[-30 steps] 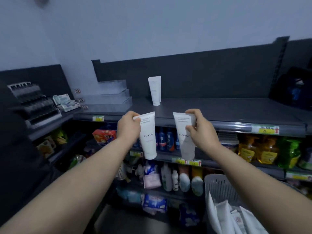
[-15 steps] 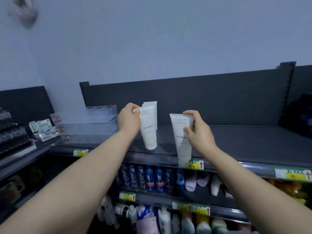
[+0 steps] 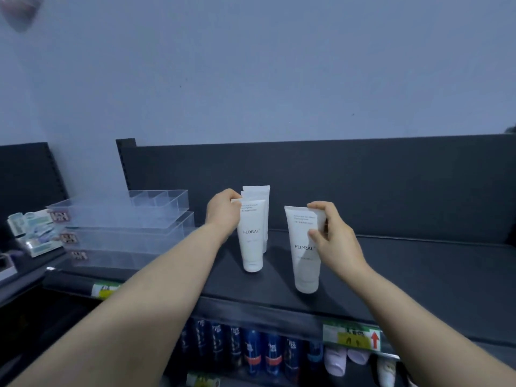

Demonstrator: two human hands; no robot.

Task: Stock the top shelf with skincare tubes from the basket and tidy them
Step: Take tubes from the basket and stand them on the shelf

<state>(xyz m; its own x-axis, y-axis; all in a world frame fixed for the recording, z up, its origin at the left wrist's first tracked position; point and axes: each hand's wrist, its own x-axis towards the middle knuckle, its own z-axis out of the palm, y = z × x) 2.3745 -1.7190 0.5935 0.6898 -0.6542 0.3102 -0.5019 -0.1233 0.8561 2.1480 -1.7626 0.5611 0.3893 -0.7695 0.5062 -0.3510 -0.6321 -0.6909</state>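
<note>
Skincare tubes of white plastic stand cap-down on the dark grey top shelf. Left hand fingers pinch the left tube at its crimped end, just before a rear tube; right hand fingers pinch the right tube.

Dim overall, washed in a cool blue-grey cast. Lit evenly and softly from somewhere out of frame, with faint shadows on the shelf beside the tubes. Slightly soft throughout, blurred worst around the trays at left and a smudge in the top-left corner. Stretched by wide-angle distortion near the borders, forearms swollen. Darker below, among the bottles.
</note>
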